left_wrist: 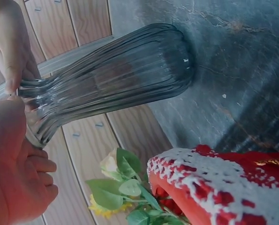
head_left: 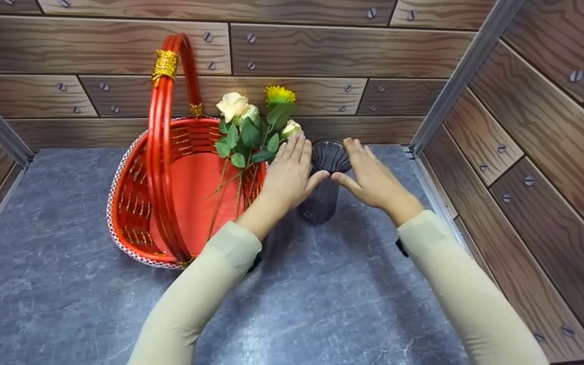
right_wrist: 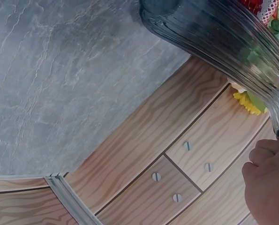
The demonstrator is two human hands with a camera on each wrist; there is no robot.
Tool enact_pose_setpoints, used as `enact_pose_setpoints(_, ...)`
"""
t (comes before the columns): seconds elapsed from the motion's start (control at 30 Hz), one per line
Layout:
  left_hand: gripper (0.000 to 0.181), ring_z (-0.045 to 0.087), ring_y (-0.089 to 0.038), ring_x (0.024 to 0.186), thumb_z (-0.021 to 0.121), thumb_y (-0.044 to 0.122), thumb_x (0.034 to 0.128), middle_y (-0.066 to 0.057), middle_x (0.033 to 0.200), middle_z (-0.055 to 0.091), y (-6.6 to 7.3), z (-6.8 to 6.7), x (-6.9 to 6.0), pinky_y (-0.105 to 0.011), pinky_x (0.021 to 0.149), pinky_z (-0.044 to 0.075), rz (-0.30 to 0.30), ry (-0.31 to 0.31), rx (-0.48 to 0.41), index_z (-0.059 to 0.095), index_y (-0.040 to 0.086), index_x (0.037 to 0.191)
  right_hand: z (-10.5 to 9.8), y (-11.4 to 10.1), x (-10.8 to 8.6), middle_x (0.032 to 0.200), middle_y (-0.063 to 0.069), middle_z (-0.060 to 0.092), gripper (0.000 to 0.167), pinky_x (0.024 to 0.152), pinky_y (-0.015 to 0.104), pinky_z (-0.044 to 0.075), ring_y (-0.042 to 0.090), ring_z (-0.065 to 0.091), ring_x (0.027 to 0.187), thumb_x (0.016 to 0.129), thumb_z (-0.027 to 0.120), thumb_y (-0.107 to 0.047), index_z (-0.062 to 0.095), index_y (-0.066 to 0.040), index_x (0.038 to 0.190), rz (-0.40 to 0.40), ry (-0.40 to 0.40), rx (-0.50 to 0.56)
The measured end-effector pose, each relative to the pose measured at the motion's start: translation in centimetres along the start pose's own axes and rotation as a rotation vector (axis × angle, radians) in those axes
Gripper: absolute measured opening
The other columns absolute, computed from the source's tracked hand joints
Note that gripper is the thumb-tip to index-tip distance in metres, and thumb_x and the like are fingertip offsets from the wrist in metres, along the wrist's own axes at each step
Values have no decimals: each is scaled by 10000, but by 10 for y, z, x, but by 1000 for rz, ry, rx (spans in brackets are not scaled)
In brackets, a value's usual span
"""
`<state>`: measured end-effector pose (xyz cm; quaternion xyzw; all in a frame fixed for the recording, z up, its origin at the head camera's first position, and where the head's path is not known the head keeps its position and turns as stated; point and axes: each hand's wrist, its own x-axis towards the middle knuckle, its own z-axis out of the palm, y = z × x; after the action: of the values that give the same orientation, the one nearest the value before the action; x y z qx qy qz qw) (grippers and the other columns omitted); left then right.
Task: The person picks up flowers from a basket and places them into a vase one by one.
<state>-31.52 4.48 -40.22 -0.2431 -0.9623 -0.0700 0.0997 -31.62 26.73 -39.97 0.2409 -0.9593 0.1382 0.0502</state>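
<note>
A dark, ribbed glass vase (head_left: 320, 203) stands upright on the grey tabletop, its flared mouth between my two hands. My left hand (head_left: 289, 175) is at the left side of the rim, fingers straight and thumb spread. On the opposite side is my right hand (head_left: 373, 177), also with straight fingers. Both thumb tips come close together at the near rim. In the left wrist view the clear vase body (left_wrist: 125, 70) shows nothing inside. The right wrist view shows the vase (right_wrist: 209, 42) and part of my right hand (right_wrist: 270, 183) by its mouth.
A red woven basket (head_left: 117, 243) with a tall handle (head_left: 157, 132) stands left of the vase. Leaning in it are a cream rose (head_left: 233, 106), a yellow flower (head_left: 280, 95) and a smaller cream rose (head_left: 292, 128). Wood-patterned walls (head_left: 297, 50) enclose the tabletop (head_left: 312, 314).
</note>
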Motion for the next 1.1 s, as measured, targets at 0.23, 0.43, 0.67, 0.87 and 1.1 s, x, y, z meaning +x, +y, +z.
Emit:
enact_pose_setpoints(0.23,862,129,-326,1538,256,633,1022,-209,1640,189,0,0,-5,-440,1252,120,4,10,-10,225,-41,1559,2,-3,-4,1636,234,171,926,1246,474,116,371,131,1528,995,419,-612,125,50,1572,-12,18,-10)
enact_pose_setpoints(0.43,852,81,-316,1544,278,616,1027,-204,1647,140,0,-1,-11,-437,1254,102,-5,3,-48,205,-42,1563,5,-7,-6,1634,237,179,930,1247,471,120,354,127,1532,992,396,-629,123,43,1574,-9,29,-5)
enact_pose_setpoints(0.67,863,51,-311,1544,272,628,1022,-198,1650,123,-2,-3,-14,-443,1253,94,-11,-5,-48,198,-38,1566,6,-10,-6,1640,220,176,940,1249,458,113,338,127,1534,984,399,-644,122,27,1580,1,26,-12)
enact_pose_setpoints(0.87,883,46,-329,1543,285,659,1006,-168,1665,98,-2,-17,-17,-468,1251,108,-17,-37,-43,145,11,1589,6,-10,-5,1640,219,175,933,1248,468,114,348,132,1531,989,401,-636,119,29,1580,0,21,-25)
enact_pose_setpoints(1.1,890,19,-335,1541,262,680,997,-164,1669,69,-3,-56,-28,-454,1254,65,29,63,-71,126,38,1597,6,-10,-8,1645,202,165,925,1247,476,115,341,129,1533,990,405,-628,112,18,1584,11,19,-17)
